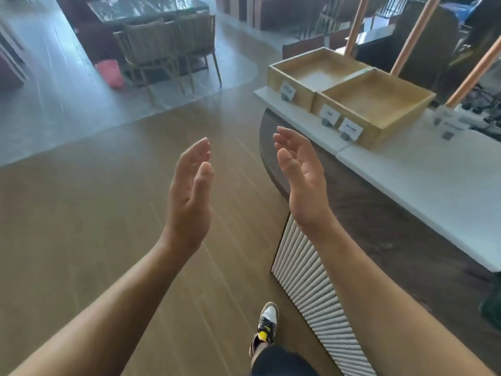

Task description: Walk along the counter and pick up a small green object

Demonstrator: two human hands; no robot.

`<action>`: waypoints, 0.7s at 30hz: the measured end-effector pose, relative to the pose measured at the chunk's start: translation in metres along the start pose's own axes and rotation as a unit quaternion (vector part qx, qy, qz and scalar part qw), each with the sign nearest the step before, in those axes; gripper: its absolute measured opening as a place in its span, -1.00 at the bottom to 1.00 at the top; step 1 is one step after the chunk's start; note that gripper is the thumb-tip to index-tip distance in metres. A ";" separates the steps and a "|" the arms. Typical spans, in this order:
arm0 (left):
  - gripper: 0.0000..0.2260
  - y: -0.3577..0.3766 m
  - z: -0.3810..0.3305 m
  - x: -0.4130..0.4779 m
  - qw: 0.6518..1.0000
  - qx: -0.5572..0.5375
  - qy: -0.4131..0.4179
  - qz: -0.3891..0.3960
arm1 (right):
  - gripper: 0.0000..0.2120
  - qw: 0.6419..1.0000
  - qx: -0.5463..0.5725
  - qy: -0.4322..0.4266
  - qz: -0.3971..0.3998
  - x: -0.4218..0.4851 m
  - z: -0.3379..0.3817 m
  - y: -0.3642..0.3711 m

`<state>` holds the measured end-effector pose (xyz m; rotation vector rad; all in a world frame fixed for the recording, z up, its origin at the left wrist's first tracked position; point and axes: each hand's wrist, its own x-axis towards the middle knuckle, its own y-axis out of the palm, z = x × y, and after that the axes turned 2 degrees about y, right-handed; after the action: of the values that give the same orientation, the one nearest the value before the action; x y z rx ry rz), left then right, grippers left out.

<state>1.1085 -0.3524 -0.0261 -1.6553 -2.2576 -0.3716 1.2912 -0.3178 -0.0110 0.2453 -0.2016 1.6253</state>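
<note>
- The left hand [189,194] is held up over the brown wood-plank floor [81,226], palm turned inward, fingers straight and released, nothing grasped
- The right hand [301,175] is raised opposite it, palm facing the left, fingers loosely extended and holding nothing; a clear gap is kept between the two palms
- Nearest the right hand, two shallow pale wooden trays [349,88] are seen side by side on the white stone counter [423,180], small white label cards [350,128] clipped along their front walls
- A foot in a white, black and yellow sneaker [267,325] is planted just beside the ribbed white counter base [314,291]
- Risk, as judged: the label cards could be knocked off by the right hand if it is swung toward the trays, and the ribbed base could be clipped by the foot
</note>
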 end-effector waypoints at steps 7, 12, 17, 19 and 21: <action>-0.54 0.010 0.048 0.118 0.999 0.034 0.005 -0.040 | -0.61 0.999 0.014 -0.021 0.036 0.140 -0.039 0.023; -0.57 0.004 0.080 0.186 0.998 0.043 0.001 -0.054 | -0.66 0.998 0.019 -0.015 0.062 0.222 -0.060 0.047; -0.55 -0.016 0.116 0.267 0.997 0.052 0.005 -0.063 | -0.66 0.997 0.030 -0.007 0.075 0.302 -0.085 0.088; -0.54 -0.027 0.136 0.304 0.997 0.053 0.007 -0.062 | -0.68 0.997 0.024 -0.004 0.076 0.337 -0.098 0.109; -0.54 -0.040 0.157 0.341 0.997 0.049 0.008 -0.059 | -0.67 0.997 0.024 0.001 0.068 0.371 -0.112 0.131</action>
<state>0.9589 -0.0061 -0.0343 -1.4720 -2.3286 -0.2962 1.1336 0.0596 -0.0126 0.2715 -0.1814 1.7665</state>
